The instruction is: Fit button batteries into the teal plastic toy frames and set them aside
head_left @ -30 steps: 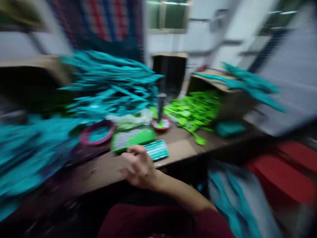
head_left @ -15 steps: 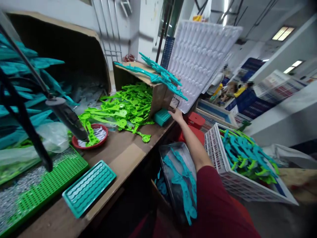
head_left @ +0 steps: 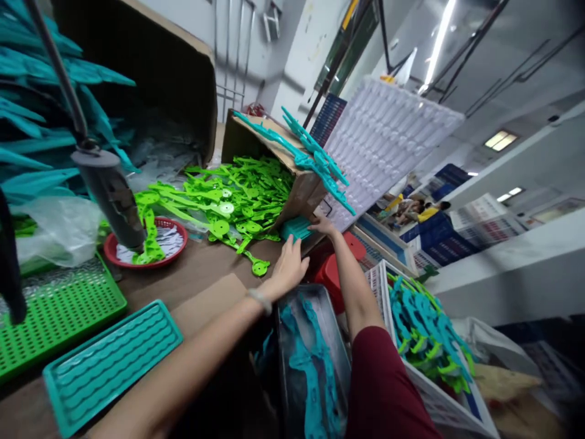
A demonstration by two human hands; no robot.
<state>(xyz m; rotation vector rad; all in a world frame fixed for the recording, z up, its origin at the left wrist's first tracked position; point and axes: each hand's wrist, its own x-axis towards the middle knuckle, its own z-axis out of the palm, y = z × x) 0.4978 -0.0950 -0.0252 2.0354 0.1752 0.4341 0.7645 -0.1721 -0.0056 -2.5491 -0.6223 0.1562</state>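
A small teal tray (head_left: 296,228), perhaps a stack of them, sits at the table's far edge beside the cardboard box. My right hand (head_left: 323,225) grips its right end, thumb over the edge; the other fingers are partly hidden. My left hand (head_left: 289,266) reaches to the near side of that tray, fingers stretched out and holding nothing. Left of it, bright green plastic parts (head_left: 247,195) spill from the cardboard box (head_left: 307,198). Teal long parts (head_left: 311,160) lie on top of this box.
A ridged teal tray (head_left: 114,366) and a green perforated basket (head_left: 64,323) lie at the near left. A red bowl (head_left: 183,241) stands behind them. A hanging tool (head_left: 109,198) obstructs the left. Below right are a metal tray (head_left: 290,390), red stools (head_left: 331,274) and a white crate (head_left: 372,283).
My left hand and forearm have come into view, reaching forward to the small teal tray. My right hand stays at its right end. The camera view has shifted and tilted.
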